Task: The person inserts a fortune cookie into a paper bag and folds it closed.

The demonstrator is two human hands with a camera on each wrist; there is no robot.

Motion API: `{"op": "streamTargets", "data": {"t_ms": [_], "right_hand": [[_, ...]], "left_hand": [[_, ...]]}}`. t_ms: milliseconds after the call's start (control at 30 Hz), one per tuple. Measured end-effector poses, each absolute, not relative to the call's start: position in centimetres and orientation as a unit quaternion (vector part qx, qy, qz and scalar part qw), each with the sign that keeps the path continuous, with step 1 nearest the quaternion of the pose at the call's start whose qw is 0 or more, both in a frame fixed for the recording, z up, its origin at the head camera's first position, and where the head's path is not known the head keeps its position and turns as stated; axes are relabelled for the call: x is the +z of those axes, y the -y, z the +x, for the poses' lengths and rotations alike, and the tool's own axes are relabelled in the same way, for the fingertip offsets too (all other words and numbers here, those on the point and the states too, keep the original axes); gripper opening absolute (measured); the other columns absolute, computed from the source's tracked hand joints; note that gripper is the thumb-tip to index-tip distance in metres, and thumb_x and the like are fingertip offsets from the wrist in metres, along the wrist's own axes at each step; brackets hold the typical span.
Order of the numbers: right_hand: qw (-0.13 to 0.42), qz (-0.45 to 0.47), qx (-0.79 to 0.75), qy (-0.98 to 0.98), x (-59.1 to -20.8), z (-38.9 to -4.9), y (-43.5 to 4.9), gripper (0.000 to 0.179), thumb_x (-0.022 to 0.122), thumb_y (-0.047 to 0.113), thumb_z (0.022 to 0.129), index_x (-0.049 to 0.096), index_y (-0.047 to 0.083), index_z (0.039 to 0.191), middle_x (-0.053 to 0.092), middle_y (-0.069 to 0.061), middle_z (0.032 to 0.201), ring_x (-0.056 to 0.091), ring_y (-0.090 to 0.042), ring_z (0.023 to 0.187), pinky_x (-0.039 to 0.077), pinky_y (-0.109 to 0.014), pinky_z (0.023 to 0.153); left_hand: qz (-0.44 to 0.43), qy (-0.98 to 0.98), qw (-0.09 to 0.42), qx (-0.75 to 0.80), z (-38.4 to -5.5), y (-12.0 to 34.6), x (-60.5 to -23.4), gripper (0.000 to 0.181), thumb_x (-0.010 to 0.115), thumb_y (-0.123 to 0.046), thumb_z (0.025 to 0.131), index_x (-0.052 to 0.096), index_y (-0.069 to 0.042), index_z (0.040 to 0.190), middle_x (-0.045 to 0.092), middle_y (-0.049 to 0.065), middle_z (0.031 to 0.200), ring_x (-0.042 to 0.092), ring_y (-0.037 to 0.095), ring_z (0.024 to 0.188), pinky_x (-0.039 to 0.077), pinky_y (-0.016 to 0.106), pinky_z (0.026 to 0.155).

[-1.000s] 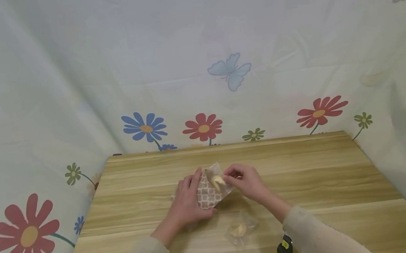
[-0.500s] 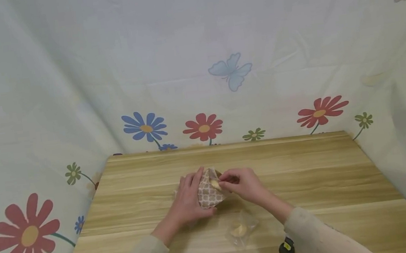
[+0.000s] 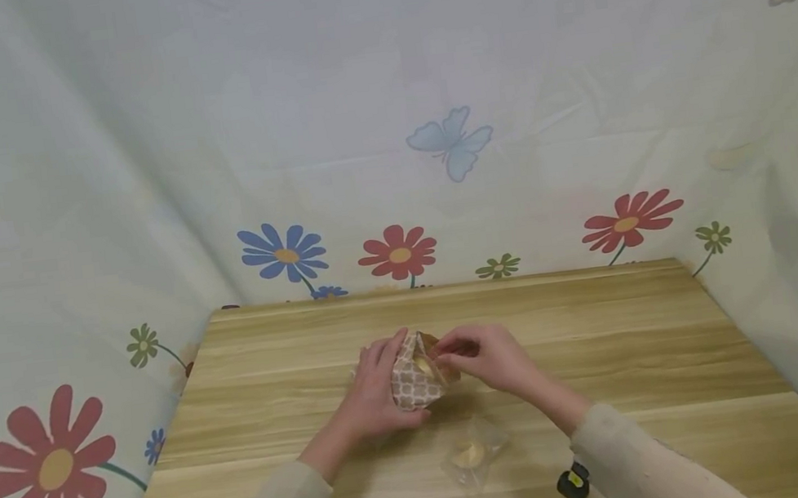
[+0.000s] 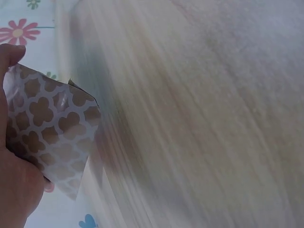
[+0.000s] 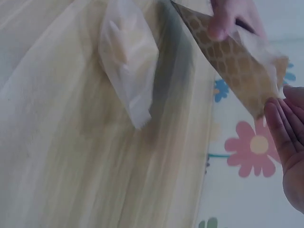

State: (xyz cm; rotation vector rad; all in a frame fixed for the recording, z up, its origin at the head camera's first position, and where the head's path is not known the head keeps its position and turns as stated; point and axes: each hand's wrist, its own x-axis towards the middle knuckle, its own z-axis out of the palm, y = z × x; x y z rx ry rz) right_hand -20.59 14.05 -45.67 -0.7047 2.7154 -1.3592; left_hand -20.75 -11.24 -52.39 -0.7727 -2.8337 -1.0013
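Observation:
My left hand [image 3: 371, 393] grips a small paper bag [image 3: 413, 385] with a brown and white lattice pattern, fingers along one side and thumb at the bottom. The bag [image 4: 52, 118] is tilted, its mouth facing right. My right hand [image 3: 487, 358] pinches the edge of that mouth; in the right wrist view the fingertips [image 5: 271, 108] sit right at the bag's rim. A pale yellow piece [image 3: 423, 364] shows just inside the opening, partly hidden. On the table nearer me lies a clear wrapped packet [image 3: 472, 452] with what looks like a fortune cookie in it.
The wood-grain table [image 3: 599, 316] is backed by a white curtain [image 3: 326, 126] printed with flowers. Black devices with straps [image 3: 574, 485] are worn at both wrists, over the table's near part.
The wrapped piece that stuck out of the bag's mouth has gone inside with my right hand's push. The right fingers now hold the bag's edge. The left hand has barely moved.

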Motion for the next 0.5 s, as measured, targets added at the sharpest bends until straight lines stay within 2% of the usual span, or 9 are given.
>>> {"op": "streamTargets", "data": {"t_ms": [133, 200, 267, 367, 467, 500], "right_hand": [[0.0, -0.207, -0.443, -0.872, -45.8, -20.9, -15.0, 0.02, 0.081, 0.015, 0.096, 0.08, 0.006, 0.114, 0.08, -0.004, 0.104, 0.075, -0.015, 0.091, 0.062, -0.029, 0.08], [0.014, -0.209, -0.44, -0.873, -46.0, -21.2, -15.3, 0.021, 0.081, 0.018, 0.097, 0.08, 0.006, 0.114, 0.08, -0.004, 0.104, 0.075, -0.014, 0.091, 0.062, -0.028, 0.081], [0.03, -0.216, -0.436, -0.873, -46.4, -21.4, -15.4, 0.021, 0.081, 0.019, 0.098, 0.08, 0.006, 0.113, 0.08, -0.003, 0.102, 0.074, -0.013, 0.09, 0.061, -0.027, 0.08], [0.052, -0.22, -0.443, -0.868, -47.0, -21.7, -15.4, 0.016, 0.08, 0.018, 0.098, 0.08, 0.007, 0.109, 0.079, 0.0, 0.094, 0.072, -0.012, 0.083, 0.061, -0.027, 0.074], [0.061, -0.218, -0.46, -0.859, -47.3, -21.7, -15.4, 0.008, 0.078, 0.014, 0.099, 0.08, 0.007, 0.103, 0.077, 0.0, 0.087, 0.072, -0.016, 0.076, 0.063, -0.035, 0.07], [0.064, -0.217, -0.466, -0.855, -47.3, -21.7, -15.3, 0.007, 0.078, 0.013, 0.099, 0.08, 0.007, 0.102, 0.077, 0.0, 0.086, 0.072, -0.017, 0.075, 0.063, -0.039, 0.07]], "left_hand": [[-0.246, 0.909, 0.014, -0.337, -20.6, 11.3, -52.5, 0.134, 0.099, -0.046, 0.065, 0.019, -0.032, 0.171, 0.041, 0.009, 0.157, 0.043, 0.028, 0.138, 0.034, 0.058, 0.122], [-0.248, 0.907, 0.015, -0.339, -20.6, 11.3, -52.6, 0.134, 0.099, -0.045, 0.065, 0.019, -0.033, 0.171, 0.042, 0.008, 0.157, 0.044, 0.027, 0.137, 0.037, 0.058, 0.12], [-0.25, 0.906, 0.017, -0.341, -20.5, 11.2, -52.6, 0.135, 0.099, -0.044, 0.065, 0.018, -0.033, 0.172, 0.042, 0.008, 0.157, 0.045, 0.027, 0.137, 0.034, 0.058, 0.122], [-0.253, 0.906, 0.018, -0.34, -20.5, 10.9, -52.6, 0.136, 0.1, -0.045, 0.065, 0.018, -0.03, 0.172, 0.041, 0.008, 0.159, 0.045, 0.026, 0.138, 0.022, 0.057, 0.128], [-0.255, 0.904, 0.013, -0.344, -20.6, 10.8, -52.5, 0.137, 0.101, -0.044, 0.064, 0.019, -0.026, 0.172, 0.039, 0.008, 0.16, 0.044, 0.026, 0.139, 0.018, 0.056, 0.129], [-0.255, 0.904, 0.009, -0.344, -20.6, 10.8, -52.5, 0.137, 0.101, -0.044, 0.064, 0.019, -0.025, 0.172, 0.039, 0.008, 0.16, 0.044, 0.026, 0.139, 0.022, 0.055, 0.128]]}}
